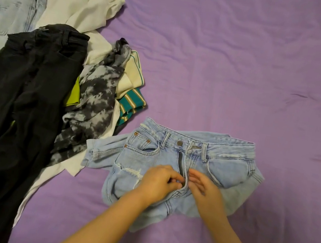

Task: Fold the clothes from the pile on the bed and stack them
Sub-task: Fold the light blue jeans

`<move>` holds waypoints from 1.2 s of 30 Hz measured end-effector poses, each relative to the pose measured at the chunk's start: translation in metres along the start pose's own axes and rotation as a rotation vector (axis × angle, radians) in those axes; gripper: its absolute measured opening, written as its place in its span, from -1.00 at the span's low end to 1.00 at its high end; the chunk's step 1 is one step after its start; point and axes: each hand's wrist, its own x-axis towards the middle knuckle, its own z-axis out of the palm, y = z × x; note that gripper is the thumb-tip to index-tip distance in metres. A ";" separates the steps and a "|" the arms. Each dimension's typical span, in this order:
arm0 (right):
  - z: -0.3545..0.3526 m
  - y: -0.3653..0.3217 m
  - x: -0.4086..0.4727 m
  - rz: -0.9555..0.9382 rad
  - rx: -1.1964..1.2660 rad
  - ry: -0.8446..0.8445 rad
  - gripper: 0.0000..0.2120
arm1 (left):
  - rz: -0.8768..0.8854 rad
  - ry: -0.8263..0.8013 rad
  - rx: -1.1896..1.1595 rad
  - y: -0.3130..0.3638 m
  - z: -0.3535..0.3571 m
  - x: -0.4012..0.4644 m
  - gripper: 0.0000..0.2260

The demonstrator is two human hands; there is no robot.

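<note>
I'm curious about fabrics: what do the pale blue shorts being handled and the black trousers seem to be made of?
The light blue shorts look like washed denim: diagonal weave, copper rivets, metal button, frayed rip. The black trousers seem to be matte black denim, judging by the jeans-style belt loops and pockets, though the weave is unclear.

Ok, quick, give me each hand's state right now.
Left hand: fingers pinch the zip at the fly of the light blue jeans.
Right hand: open, fingers fairly straight, resting on the jeans beside the fly.
</note>
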 end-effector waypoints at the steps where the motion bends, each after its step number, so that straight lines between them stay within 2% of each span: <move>1: 0.001 0.000 -0.001 -0.003 -0.015 0.002 -0.65 | -0.009 -0.015 -0.004 0.001 0.000 0.001 -0.82; 4: 0.004 -0.001 -0.002 -0.015 -0.024 0.035 -0.66 | -0.001 -0.093 0.062 0.004 -0.002 0.008 -0.96; 7: 0.009 0.000 -0.004 -0.059 -0.099 0.096 -0.70 | 0.042 -0.134 0.131 0.005 -0.007 0.012 -0.96; 9: 0.015 0.000 -0.004 -0.086 -0.156 0.196 -0.75 | 0.017 -0.094 -0.002 -0.001 -0.009 0.008 -0.97; 12: 0.029 -0.003 -0.006 -0.107 -0.240 0.326 -0.76 | -0.090 -0.045 -0.277 -0.009 -0.009 -0.003 -0.88; 16: 0.043 -0.001 -0.013 -0.044 -0.312 0.445 -0.67 | -0.208 0.061 -0.418 -0.010 0.000 -0.014 -0.88; 18: 0.046 0.003 -0.018 -0.013 -0.278 0.444 -0.64 | -0.250 0.075 -0.512 -0.011 0.006 -0.019 -0.90; 21: 0.045 0.014 -0.025 -0.014 -0.230 0.365 -0.63 | -0.333 -0.053 -0.662 -0.005 0.018 -0.023 -0.88; 23: 0.041 0.020 -0.026 -0.017 -0.225 0.333 -0.61 | -0.368 -0.109 -0.678 -0.002 0.021 -0.020 -0.87; 25: 0.038 0.023 -0.024 -0.026 -0.238 0.299 -0.59 | -0.368 -0.125 -0.613 0.000 0.018 -0.015 -0.88; 26: 0.037 0.024 -0.022 -0.030 -0.249 0.285 -0.58 | -0.320 -0.125 -0.496 -0.001 0.016 -0.012 -0.90; 29: 0.037 0.024 -0.015 -0.012 -0.292 0.261 -0.57 | 0.043 -0.021 0.253 -0.007 0.009 -0.004 -0.87; 30: 0.037 0.023 -0.013 0.003 -0.307 0.260 -0.57 | 0.176 0.061 0.380 -0.007 0.007 -0.004 -0.85; 33: 0.041 0.019 -0.010 0.052 -0.312 0.268 -0.56 | 0.439 0.204 0.475 -0.007 0.005 -0.002 -0.92; 36: 0.039 0.020 -0.013 0.038 -0.251 0.274 -0.54 | 0.454 0.251 0.469 -0.008 0.007 0.000 -0.91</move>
